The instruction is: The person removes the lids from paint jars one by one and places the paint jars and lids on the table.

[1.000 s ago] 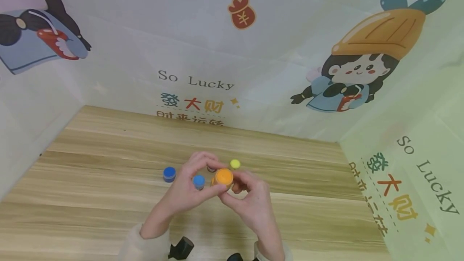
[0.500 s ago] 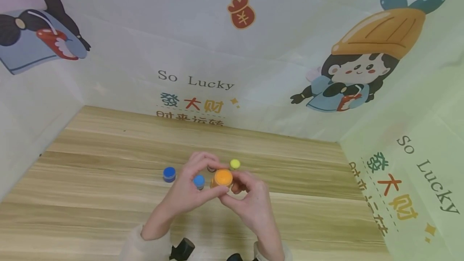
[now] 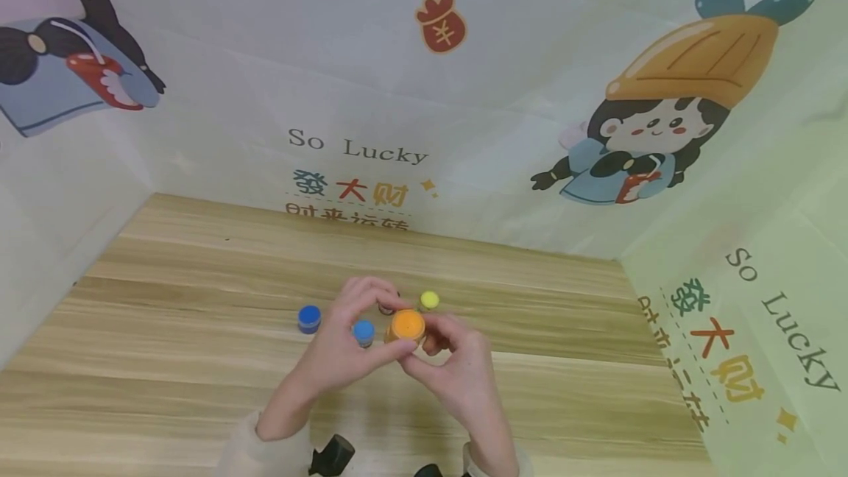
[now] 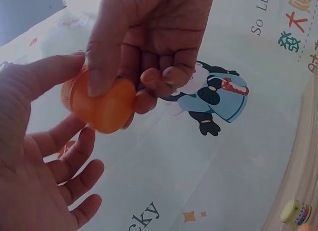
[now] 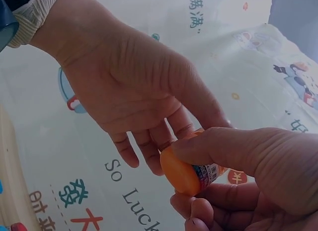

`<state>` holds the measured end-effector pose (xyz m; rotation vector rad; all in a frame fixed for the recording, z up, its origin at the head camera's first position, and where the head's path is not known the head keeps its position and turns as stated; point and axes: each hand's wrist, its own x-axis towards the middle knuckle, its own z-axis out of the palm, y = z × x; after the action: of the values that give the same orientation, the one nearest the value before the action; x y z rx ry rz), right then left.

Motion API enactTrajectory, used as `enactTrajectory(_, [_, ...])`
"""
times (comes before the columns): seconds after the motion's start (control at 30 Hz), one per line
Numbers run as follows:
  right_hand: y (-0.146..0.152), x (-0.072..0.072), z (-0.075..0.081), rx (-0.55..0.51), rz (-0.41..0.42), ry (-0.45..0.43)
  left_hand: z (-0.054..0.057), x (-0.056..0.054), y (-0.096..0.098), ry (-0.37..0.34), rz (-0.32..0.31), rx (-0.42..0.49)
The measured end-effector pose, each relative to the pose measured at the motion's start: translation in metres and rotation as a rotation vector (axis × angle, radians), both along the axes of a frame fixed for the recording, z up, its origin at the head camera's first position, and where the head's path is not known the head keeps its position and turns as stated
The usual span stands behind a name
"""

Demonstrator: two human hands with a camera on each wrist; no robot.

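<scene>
A small orange jar with a printed label is raised above the table, its orange top facing up in the head view. My left hand pinches it from the left, thumb in front and fingers behind. From the other side, my right hand grips the jar with thumb and fingers. The right wrist view shows the label of the orange jar between the fingers. Beyond the left hand's palm stands a light-blue jar; a dark-blue jar is further left.
A yellow jar stands behind the hands. Another small dark-rimmed thing is mostly hidden behind my left fingers. Printed cloth walls enclose the wooden table at the back and sides. Black devices sit by the wrists.
The orange jar tips slightly between the hands, and its top shifts a little. Both hands stay nearly in the same place; the other jars have not moved.
</scene>
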<state>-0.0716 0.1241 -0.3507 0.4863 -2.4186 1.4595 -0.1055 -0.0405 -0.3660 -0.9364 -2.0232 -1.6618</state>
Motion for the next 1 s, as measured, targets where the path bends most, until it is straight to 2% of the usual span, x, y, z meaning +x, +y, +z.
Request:
enactTrajectory(0.13, [-0.0005, -0.0004, -0.0015, -0.007, 0.011, 0.023, -0.0019, -0.0004, 0.0003, -0.019, 0.021, -0.024])
enactTrajectory(0.33, [-0.0015, 0.0002, -0.0006, 0.017, -0.004, 0.003, -0.0013, -0.0009, -0.0022, -0.023, -0.051, -0.018])
enactTrajectory(0.57, [-0.002, 0.0002, -0.0017, 0.015, 0.008, 0.036, -0.0015, -0.0016, -0.0005, 0.039, 0.017, -0.037])
enactTrajectory(0.8, [-0.0019, 0.0002, -0.0017, 0.018, 0.004, 0.013, -0.0012, -0.0013, -0.0047, 0.045, -0.044, -0.023])
enactTrajectory(0.9, [-0.0016, 0.0005, -0.0015, 0.019, 0.001, -0.001, -0.0021, -0.0017, -0.0042, 0.045, -0.028, -0.013])
enactTrajectory(1.0, [-0.0019, 0.0007, -0.0016, 0.023, -0.003, -0.014, -0.0029, -0.0013, -0.0012, 0.05, 0.016, 0.005])
